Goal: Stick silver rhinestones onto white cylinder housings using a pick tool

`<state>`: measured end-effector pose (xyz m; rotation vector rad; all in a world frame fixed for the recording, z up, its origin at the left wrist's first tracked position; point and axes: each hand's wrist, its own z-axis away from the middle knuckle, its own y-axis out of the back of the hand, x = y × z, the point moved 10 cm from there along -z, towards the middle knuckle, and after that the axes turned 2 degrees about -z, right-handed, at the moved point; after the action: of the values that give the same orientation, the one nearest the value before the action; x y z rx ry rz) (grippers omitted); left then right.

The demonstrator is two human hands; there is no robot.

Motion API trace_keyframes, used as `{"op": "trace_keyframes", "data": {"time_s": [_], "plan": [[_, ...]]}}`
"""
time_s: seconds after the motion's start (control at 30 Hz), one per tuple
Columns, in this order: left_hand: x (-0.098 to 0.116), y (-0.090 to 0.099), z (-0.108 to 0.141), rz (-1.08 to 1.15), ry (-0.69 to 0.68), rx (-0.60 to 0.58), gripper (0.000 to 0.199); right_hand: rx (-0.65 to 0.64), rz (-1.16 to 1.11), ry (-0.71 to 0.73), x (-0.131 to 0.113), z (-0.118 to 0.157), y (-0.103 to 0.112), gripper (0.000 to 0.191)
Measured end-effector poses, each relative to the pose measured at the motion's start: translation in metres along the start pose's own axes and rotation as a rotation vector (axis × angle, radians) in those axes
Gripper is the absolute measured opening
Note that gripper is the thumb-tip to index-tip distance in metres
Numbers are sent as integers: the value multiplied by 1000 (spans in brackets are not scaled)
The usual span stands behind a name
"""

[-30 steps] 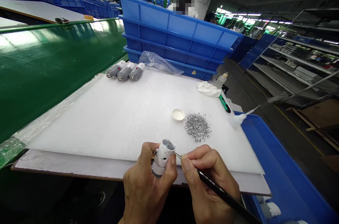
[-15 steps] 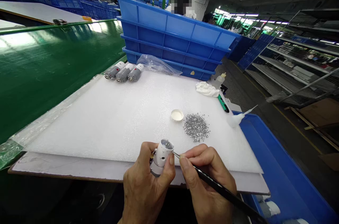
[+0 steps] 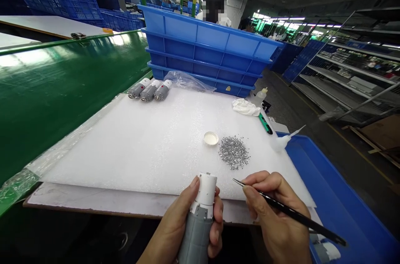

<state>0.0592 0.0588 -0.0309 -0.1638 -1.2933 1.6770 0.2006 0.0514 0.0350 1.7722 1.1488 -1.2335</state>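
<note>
My left hand (image 3: 184,218) is wrapped round a grey-and-white cylinder (image 3: 200,218), its white end up and tilted slightly away, with small studs on its side. Black tweezers (image 3: 287,210) are pinched in my right hand (image 3: 278,218), their tips pointing left, apart from the cylinder; I cannot make out anything between the tips. Beyond the tweezers lies a pile of tiny shiny silver pieces (image 3: 234,152) on the white foam sheet (image 3: 134,147). Beside the pile sits a small round lid (image 3: 211,139) holding something cream-coloured.
Three similar cylinders (image 3: 150,90) lie at the back left by a clear plastic bag (image 3: 187,80). Stacked blue crates (image 3: 206,51) stand behind. At right are a white cloth (image 3: 246,107), a green-and-black cutter (image 3: 265,123), a squeeze bottle (image 3: 283,142) and a blue bin (image 3: 343,197).
My left hand has turned the cylinder, so its long grey side now faces me. My right hand has drawn the tweezers away to the right, off the white end.
</note>
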Motion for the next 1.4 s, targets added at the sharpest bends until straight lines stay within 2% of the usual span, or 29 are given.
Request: {"op": "trace_keyframes", "data": {"time_s": [0.1,0.17,0.3,0.4,0.5,0.7,0.93,1.07,1.23,1.4], "plan": [[-9,-9,-3,119,64,-96,49,46,25,11,-2,-3,5,17],[-9,-11,-3,139,68,-108,46,64,77,20,1,-8,11,17],[5,-6,-2,-17,-47,-46,31,30,190,14,18,-25,25,18],[14,0,-1,-161,-112,41,35,-18,244,8,31,-33,29,17],[17,5,-3,-246,-128,111,40,-65,296,20,35,-35,23,16],[15,11,-10,-240,-137,125,49,-132,383,106,34,-30,14,13],[17,14,-10,-291,-183,174,54,-215,458,307,17,-20,2,13],[14,20,-9,-269,-142,197,59,-213,468,363,8,-19,-3,14],[11,21,-8,-281,-127,192,56,-197,442,340,8,-20,-4,14],[18,13,-3,-382,-174,260,42,-125,348,208,6,-20,5,12]]}}
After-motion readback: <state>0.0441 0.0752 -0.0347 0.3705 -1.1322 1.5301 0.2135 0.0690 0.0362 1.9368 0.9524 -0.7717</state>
